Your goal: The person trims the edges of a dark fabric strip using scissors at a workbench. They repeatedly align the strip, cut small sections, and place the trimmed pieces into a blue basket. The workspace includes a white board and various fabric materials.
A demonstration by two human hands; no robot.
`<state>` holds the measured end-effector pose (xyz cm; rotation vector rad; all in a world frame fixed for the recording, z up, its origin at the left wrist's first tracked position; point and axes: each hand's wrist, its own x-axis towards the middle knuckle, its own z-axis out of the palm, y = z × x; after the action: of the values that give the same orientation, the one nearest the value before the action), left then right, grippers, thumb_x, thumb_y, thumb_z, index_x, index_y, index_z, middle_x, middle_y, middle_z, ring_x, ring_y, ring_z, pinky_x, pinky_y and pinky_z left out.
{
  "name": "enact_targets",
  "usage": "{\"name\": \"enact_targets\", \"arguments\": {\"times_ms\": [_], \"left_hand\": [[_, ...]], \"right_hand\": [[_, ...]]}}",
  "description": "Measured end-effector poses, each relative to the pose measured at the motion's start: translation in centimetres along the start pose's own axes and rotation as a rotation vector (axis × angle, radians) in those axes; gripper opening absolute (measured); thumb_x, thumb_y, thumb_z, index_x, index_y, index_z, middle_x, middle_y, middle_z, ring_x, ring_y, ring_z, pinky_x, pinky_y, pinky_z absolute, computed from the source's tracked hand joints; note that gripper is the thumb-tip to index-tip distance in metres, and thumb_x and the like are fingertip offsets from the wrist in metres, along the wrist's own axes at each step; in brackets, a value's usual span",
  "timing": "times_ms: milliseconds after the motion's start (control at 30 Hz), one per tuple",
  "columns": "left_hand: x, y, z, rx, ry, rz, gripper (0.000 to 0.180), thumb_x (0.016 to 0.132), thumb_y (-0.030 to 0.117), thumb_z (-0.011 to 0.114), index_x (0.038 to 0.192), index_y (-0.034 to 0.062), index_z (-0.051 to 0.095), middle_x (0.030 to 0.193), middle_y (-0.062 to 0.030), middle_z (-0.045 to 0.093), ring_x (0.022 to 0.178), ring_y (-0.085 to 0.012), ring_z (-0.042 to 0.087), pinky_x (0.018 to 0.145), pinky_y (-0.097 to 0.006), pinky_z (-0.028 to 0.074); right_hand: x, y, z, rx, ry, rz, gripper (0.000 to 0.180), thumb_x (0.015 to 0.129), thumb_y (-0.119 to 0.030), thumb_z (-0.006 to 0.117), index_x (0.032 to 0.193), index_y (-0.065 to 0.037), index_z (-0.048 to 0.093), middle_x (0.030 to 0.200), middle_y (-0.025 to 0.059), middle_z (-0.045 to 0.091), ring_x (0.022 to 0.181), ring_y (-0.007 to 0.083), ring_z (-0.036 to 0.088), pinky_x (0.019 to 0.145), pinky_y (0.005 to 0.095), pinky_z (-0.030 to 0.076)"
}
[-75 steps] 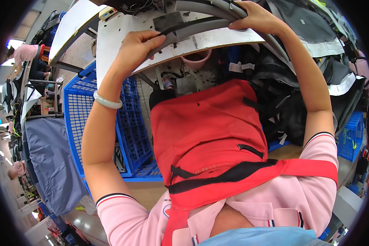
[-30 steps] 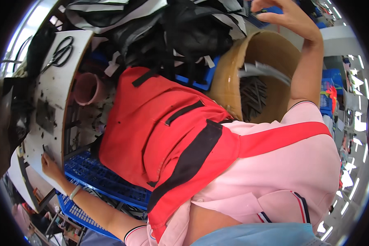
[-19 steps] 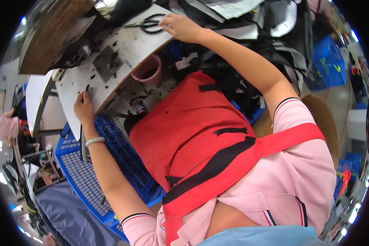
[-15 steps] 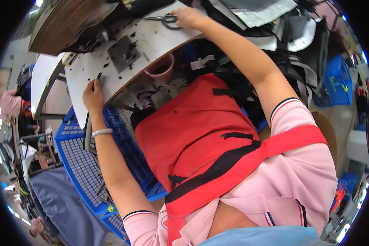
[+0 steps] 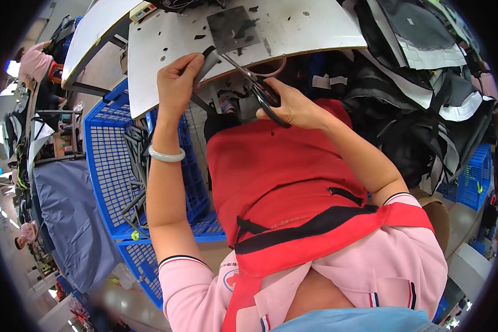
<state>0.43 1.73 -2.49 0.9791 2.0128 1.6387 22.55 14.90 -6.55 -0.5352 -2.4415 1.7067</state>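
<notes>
My left hand (image 5: 178, 83) pinches a small dark grey piece of material (image 5: 208, 62) at the near edge of the white worktable (image 5: 160, 44). My right hand (image 5: 289, 105) grips black-handled scissors (image 5: 254, 83), whose blades reach up to that dark piece. A pale bangle (image 5: 166, 155) sits on my left wrist. A red apron (image 5: 282, 182) covers my lap below both hands. A larger dark grey square (image 5: 232, 27) lies flat on the table just beyond the scissors, with small dark offcuts scattered around it.
A blue plastic crate (image 5: 113, 160) holding dark strips stands on the floor at my left. A pile of black and white fabric pieces (image 5: 426, 94) fills the right side. A grey cloth (image 5: 66, 221) hangs at the lower left. Other people sit at the far left (image 5: 36, 61).
My right hand has come back from the far tabletop with the scissors to the near edge. My left hand has moved from the table's left edge onto the dark piece.
</notes>
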Motion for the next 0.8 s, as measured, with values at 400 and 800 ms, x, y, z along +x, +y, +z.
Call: {"name": "enact_targets", "arguments": {"times_ms": [400,800], "left_hand": [[-2.1,-0.7,0.7,-0.039,0.039,0.036,0.022,0.089,0.019,0.071,0.099,-0.0002,0.073,0.072,0.0013,0.064,0.059,-0.0039,0.051,0.051,-0.020,0.042],[-3.3,-0.8,2.4,0.022,-0.074,0.047,0.023,0.089,0.018,0.070,0.101,-0.0017,0.072,0.077,-0.0009,0.067,0.063,-0.0050,0.053,0.057,-0.020,0.044]], "right_hand": [[-1.0,0.7,0.4,0.072,-0.043,0.034,0.078,0.075,-0.050,0.077,0.124,0.004,0.051,0.098,0.0157,0.061,0.092,0.0231,0.058,0.083,0.0341,0.046],[-1.3,-0.6,0.3,0.141,-0.070,0.099,0.041,0.083,-0.025,0.072,0.110,0.002,0.056,0.076,0.0011,0.052,0.067,0.0081,0.047,0.060,0.0245,0.041]]}}
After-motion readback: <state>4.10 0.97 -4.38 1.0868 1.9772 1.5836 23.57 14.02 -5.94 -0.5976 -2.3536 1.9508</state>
